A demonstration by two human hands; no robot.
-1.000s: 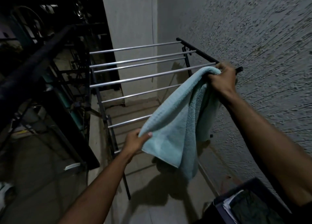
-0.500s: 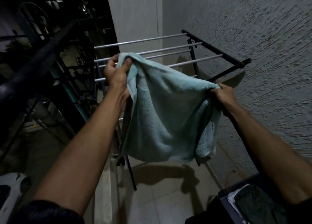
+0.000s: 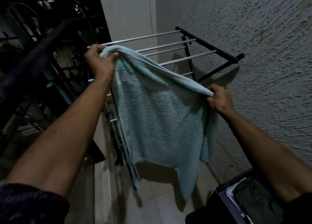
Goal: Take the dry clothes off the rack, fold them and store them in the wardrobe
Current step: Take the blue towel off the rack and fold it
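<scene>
A light blue towel [image 3: 160, 115] hangs doubled between my two hands, in front of the drying rack [image 3: 207, 48]. My left hand [image 3: 99, 61] grips one top corner, held high at the left. Lower and to the right, my right hand [image 3: 217, 99] pinches the other top end of the towel. The towel's lower edge dangles free above the floor. The rack's silver bars behind the towel carry nothing that I can see; the towel hides its lower bars.
A rough textured wall [image 3: 253, 29] runs along the right. A dark basket [image 3: 243, 205] holding clothes stands at the lower right. A dark metal railing [image 3: 33, 54] borders the left. Pale tiled floor [image 3: 160, 212] lies below.
My left hand has risen from the towel's low corner to a high position at the left. My right hand came down and off the rack's end. The towel is now spread between both hands.
</scene>
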